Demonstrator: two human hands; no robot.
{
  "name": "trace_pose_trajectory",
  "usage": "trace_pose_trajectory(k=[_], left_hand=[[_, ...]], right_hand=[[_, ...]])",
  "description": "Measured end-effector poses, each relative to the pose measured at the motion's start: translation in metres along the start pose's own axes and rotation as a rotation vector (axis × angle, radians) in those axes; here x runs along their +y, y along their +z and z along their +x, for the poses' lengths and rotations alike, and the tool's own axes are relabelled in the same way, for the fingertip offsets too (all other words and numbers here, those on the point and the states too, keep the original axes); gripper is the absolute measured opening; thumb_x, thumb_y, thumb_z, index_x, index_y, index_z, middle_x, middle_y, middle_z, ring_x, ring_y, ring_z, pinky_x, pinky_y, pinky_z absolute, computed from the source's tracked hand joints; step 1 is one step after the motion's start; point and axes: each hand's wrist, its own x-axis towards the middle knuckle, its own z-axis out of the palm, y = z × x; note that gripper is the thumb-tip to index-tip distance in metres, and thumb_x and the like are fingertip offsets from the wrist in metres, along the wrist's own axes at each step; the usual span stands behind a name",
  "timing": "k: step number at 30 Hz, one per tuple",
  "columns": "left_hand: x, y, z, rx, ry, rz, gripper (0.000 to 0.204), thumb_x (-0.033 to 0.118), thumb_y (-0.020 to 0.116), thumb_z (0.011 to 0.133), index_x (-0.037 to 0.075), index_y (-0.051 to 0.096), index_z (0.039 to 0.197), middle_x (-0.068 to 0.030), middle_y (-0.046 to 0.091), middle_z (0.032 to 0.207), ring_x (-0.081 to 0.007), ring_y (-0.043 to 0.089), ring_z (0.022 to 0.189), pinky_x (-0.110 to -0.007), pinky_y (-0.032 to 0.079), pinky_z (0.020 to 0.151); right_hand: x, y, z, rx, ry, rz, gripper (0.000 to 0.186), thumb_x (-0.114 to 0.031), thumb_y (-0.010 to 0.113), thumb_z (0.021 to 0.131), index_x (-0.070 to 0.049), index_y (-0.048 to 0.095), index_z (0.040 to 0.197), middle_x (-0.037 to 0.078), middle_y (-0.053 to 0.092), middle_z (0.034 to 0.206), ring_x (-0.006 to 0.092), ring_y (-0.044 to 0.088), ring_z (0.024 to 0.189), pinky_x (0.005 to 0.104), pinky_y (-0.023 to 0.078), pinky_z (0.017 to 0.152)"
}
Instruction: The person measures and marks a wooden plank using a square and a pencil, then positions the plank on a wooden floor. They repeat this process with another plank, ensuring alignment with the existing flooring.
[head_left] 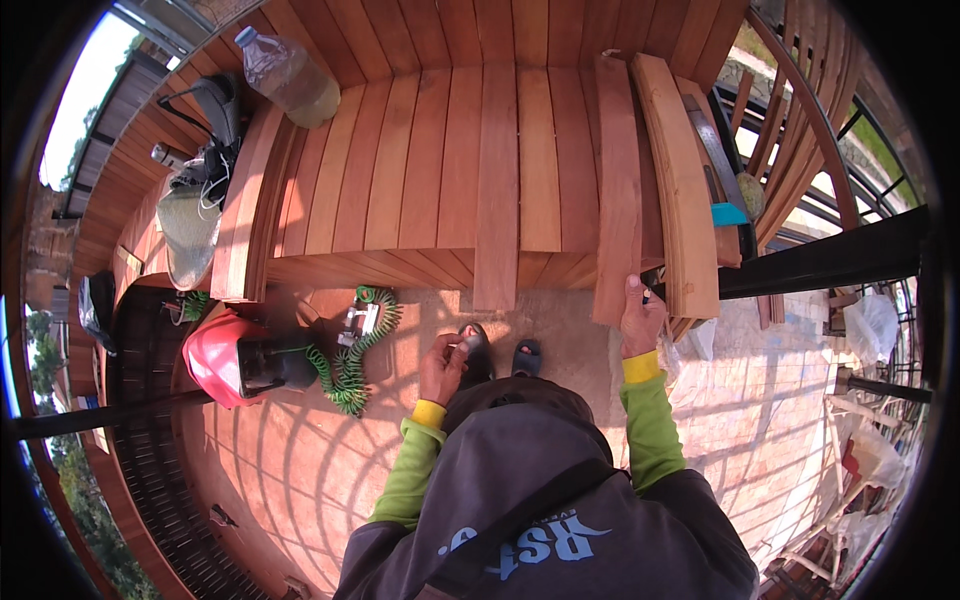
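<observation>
My right hand (641,322) grips the near end of a reddish wooden plank (618,180), thumb on top. This plank lies lengthwise on the slatted wooden bench (395,170), and its end juts past the front edge. Just right of it rests a stack of paler boards (675,190). Lower and to the left, my left hand (442,367) is closed, thumb against curled fingers; whatever it may hold is too small to make out. Straight ahead, a single loose board (495,190) sticks out over the bench's edge, apart from both hands.
A large plastic bottle (290,80) with liquid stands on the bench at left, near stacked boards (250,210). A handsaw (712,150) with a teal handle lies at right. On the floor are a green coiled air hose (350,375) and a red-covered object (215,355). A black rail (830,255) crosses at right.
</observation>
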Motion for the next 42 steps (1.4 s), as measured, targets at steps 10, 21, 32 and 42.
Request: trace_pose_trajectory(k=[10,21,32,42], left_hand=[[-0.010,-0.011,0.003,-0.021,-0.060,-0.003,0.026,0.023,0.059,0.091,0.003,0.056,0.107,-0.0076,0.061,0.078,-0.0133,0.061,0.063,-0.024,0.049,0.055],[0.000,-0.012,0.008,0.010,-0.035,-0.056,0.023,0.020,0.059,0.091,0.002,0.058,0.104,-0.0049,0.060,0.074,-0.0108,0.058,0.061,-0.023,0.048,0.054],[0.043,-0.018,0.037,-0.104,0.075,-0.075,0.029,0.026,0.058,0.092,0.000,0.057,0.104,-0.0077,0.061,0.075,-0.0136,0.060,0.061,-0.025,0.050,0.057],[0.129,-0.018,0.113,-0.351,0.129,-0.086,0.047,0.044,0.042,0.097,0.000,0.056,0.107,-0.0046,0.059,0.071,-0.0104,0.056,0.058,-0.023,0.046,0.052]], right_hand=[[-0.014,0.008,-0.038,-0.064,0.090,0.205,0.027,-0.032,0.067,0.088,-0.010,0.060,0.074,-0.009,0.048,0.072,0.0026,0.037,0.067,0.0202,0.031,0.059],[0.004,0.021,-0.059,-0.187,0.028,0.010,0.042,-0.035,0.060,0.091,-0.003,0.052,0.065,-0.006,0.038,0.058,0.0045,0.033,0.057,0.0249,0.029,0.048],[-0.028,0.080,-0.086,-0.344,0.125,0.050,0.040,-0.035,0.058,0.092,0.001,0.059,0.074,-0.006,0.039,0.056,0.0043,0.035,0.055,0.0262,0.031,0.047],[-0.042,0.138,-0.097,-0.203,0.052,0.006,0.044,-0.036,0.057,0.091,0.003,0.056,0.071,-0.001,0.040,0.054,0.0069,0.036,0.053,0.0286,0.032,0.046]])
